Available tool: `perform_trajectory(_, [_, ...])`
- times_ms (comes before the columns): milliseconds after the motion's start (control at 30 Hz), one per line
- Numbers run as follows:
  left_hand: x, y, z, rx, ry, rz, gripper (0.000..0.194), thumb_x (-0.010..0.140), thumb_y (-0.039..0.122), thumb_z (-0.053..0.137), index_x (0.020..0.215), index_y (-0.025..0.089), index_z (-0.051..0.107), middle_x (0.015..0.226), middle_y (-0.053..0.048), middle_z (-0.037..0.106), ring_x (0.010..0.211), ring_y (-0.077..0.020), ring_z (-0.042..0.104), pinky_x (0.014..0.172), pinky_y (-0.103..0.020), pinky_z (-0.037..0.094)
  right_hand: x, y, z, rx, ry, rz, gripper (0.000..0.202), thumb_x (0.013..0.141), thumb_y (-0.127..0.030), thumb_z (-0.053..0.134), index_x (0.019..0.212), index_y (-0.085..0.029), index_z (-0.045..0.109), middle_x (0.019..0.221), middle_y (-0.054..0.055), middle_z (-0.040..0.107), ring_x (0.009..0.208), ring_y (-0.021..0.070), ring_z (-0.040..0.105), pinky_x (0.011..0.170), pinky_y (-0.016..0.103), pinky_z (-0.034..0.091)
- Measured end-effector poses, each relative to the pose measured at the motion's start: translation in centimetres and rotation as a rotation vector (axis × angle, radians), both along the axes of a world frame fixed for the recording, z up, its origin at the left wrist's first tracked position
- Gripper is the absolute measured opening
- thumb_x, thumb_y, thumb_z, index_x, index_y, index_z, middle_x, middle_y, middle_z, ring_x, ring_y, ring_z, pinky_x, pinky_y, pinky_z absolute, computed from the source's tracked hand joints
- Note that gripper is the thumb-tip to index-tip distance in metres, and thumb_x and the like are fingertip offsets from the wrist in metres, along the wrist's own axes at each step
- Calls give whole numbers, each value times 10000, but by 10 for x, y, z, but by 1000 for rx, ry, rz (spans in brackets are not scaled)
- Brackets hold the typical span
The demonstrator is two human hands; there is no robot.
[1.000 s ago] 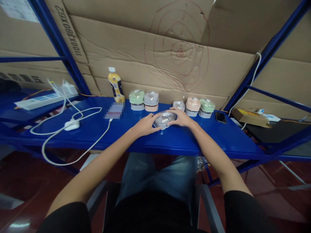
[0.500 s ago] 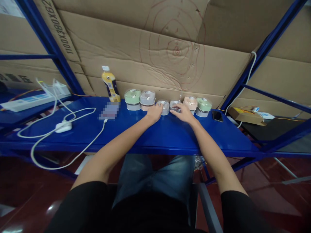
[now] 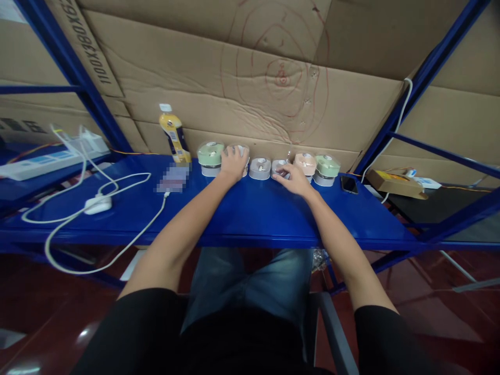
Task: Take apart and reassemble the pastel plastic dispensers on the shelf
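Small lidded containers stand in a row along the back of the blue table. My left hand (image 3: 233,164) has its fingers over the upper box of a stack (image 3: 245,152), covering most of it. Left of it is a stack with a green box (image 3: 211,154) on top. A single grey box (image 3: 260,169) stands between my hands. My right hand (image 3: 294,179) rests its curled fingers around another low grey box (image 3: 279,167). Beyond that stand a stack topped by a peach box (image 3: 305,163) and one topped by a green box (image 3: 327,165).
A yellow bottle (image 3: 174,133) stands behind a blurred flat item (image 3: 174,177) on the blue table (image 3: 265,224). White cables and a charger (image 3: 98,204) lie left. A phone (image 3: 349,184) lies right. Cardboard (image 3: 187,67) backs the table.
My left hand has moved left from the single grey box to the neighbouring stack. My right hand stays at its grey box. The view has shifted slightly.
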State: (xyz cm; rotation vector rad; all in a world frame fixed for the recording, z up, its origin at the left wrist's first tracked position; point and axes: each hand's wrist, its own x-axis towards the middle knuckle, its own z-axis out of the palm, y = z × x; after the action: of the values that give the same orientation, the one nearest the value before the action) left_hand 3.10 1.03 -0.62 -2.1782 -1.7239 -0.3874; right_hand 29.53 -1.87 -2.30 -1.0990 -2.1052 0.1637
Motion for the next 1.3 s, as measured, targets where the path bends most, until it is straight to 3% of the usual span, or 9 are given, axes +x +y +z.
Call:
perform_trajectory(200, [4,-30,-5,59,-55,-72,724,990,127,592,1692,70,424,1764,-337,401,1608,-573,398,1252,-777,357,1,1,0,18,30,-16,304,971,-494,753,1048,-204,800,1064,118,800,936,281,743,937,482,610])
perform_trajectory(300, [-4,-49,-9,132,-136,-199,715,1003,127,579,1705,123,441,1775,-293,426,1643,-554,371,1284,-799,330,3,0,2,78,109,-74,409,959,-573,755,1141,-208,800,1150,149,786,1038,324,749,993,541,620])
perform_trajectory(500, [-25,-75,-29,187,-11,-815,656,1026,67,472,1675,160,502,1723,-196,557,1671,-405,422,1354,-692,381,-1,-14,14,108,58,170,1157,628,-743,1010,1605,-279,601,1721,174,526,1611,433,484,1319,632,434])
perform_trajectory(600, [-28,-79,-42,181,-18,-999,614,1043,55,445,1644,148,533,1683,-202,600,1643,-351,488,1346,-641,441,-7,-23,13,-63,-88,333,1168,651,-677,1021,1649,-272,570,1679,165,597,1557,418,569,1312,616,455])
perform_trajectory(800, [-29,-81,-55,88,-212,-994,625,1016,183,632,1630,191,517,1726,-198,547,1650,-368,481,1344,-642,446,-20,-27,1,-132,-209,330,980,683,-564,1012,1542,-224,685,1503,160,738,1376,414,704,1217,620,537])
perform_trajectory(933, [-27,-77,-63,-100,-530,-864,1066,809,541,951,1670,184,432,1710,-274,510,1592,-466,526,1306,-677,461,-26,-26,-5,-131,-238,303,1006,656,-609,1029,1530,-236,700,1461,162,757,1346,426,715,1188,635,549])
perform_trajectory(1067, [-29,-66,-71,-305,-746,-779,1317,672,647,1017,1711,193,345,1617,-282,604,1508,-490,606,1255,-692,482,-32,-25,-8,-158,-203,327,1082,609,-641,1047,1546,-238,686,1495,169,736,1386,432,697,1229,634,522])
perform_trajectory(1200, [-33,-64,-70,-307,-709,-754,1300,679,651,1002,1722,216,360,1618,-237,603,1499,-484,599,1250,-661,486,-21,-23,-1,-218,-48,343,1069,647,-627,1026,1570,-243,650,1527,157,713,1406,399,686,1258,598,507])
perform_trajectory(1300, [-34,-71,-65,-268,-581,-747,1029,826,580,899,1694,219,482,1566,-196,607,1500,-439,577,1293,-631,452,-3,-17,6,-192,112,190,932,767,-658,929,1550,-242,641,1492,155,723,1375,386,695,1228,604,528])
